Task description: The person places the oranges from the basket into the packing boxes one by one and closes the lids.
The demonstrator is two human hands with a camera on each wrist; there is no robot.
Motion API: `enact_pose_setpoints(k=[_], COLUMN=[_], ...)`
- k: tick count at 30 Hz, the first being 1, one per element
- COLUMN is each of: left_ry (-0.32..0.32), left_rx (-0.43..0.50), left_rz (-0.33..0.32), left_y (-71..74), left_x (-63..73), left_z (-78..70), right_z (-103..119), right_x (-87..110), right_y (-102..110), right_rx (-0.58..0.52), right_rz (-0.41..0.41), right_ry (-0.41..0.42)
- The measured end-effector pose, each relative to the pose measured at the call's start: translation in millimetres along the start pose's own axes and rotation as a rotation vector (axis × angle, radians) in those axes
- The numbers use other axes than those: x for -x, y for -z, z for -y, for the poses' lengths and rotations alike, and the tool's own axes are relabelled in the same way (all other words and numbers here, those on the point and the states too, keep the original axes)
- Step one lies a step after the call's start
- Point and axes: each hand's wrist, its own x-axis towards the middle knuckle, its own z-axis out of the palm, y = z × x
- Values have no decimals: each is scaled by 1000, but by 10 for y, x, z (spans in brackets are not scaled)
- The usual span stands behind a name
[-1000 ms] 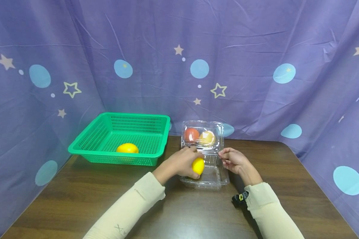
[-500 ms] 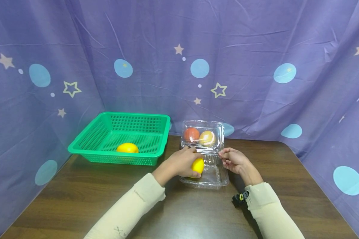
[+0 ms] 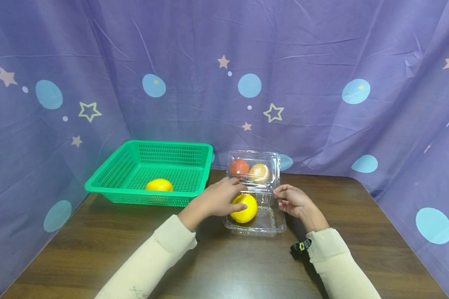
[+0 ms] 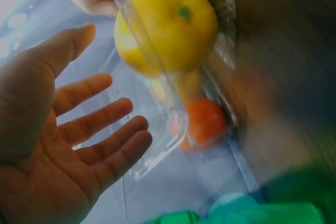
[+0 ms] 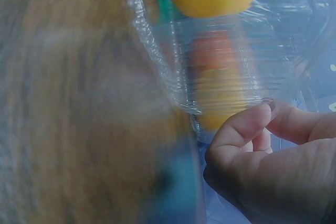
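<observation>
A yellow citrus fruit (image 3: 249,212) with a green stem spot sits in the left part of a clear plastic clamshell box's base (image 3: 271,224). Beside it is my left hand (image 3: 214,200), its thumb overlapping the fruit in the head view. The left wrist view shows that palm with fingers spread and nothing in them, apart from the fruit (image 4: 170,32). My right hand (image 3: 294,203) pinches the box's right edge near the hinge between thumb and forefinger (image 5: 244,121). Through the raised lid (image 3: 253,155) show a red fruit (image 3: 240,168) and a pale yellow fruit (image 3: 260,173).
On the left of the wooden table (image 3: 224,265) stands a green plastic basket (image 3: 183,201) holding another yellow fruit (image 3: 159,185). A purple curtain (image 3: 194,99) with stars hangs right behind the table. A black device (image 3: 300,248) is at the right cuff.
My left hand has let go of the yellow citrus fruit and drawn back to the left with its fingers opened. The fruit now rests in the box. My right hand has stayed put.
</observation>
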Motion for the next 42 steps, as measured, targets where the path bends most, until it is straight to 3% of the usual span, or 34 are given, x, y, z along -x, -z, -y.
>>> enact_pose_setpoints(k=[5, 9, 17, 27, 31, 35, 38, 42], left_ry=[-13, 14, 80, 162, 189, 235, 264, 311], left_rx=[21, 10, -42, 9, 9, 14, 43, 116], left_rz=[-108, -167, -186, -170, -126, -40, 43, 201], left_y=[118, 219, 379, 506, 509, 483, 446, 420], left_x=[111, 196, 400, 599, 642, 716, 773, 808], left_z=[138, 292, 630, 1143, 1347, 1531, 1664, 1803], right_z=[0, 2, 11, -3, -6, -2, 0, -1], right_x=[7, 1, -20, -19, -20, -18, -17, -17], right_y=[-5, -3, 10, 15, 18, 11, 8, 12], right_rx=[0, 1, 2, -6, -12, -12, -11, -14], right_rz=[-5, -15, -23, -6, -10, -19, -16, -16], right_ry=[-4, -3, 1, -1, 2, 4, -4, -9])
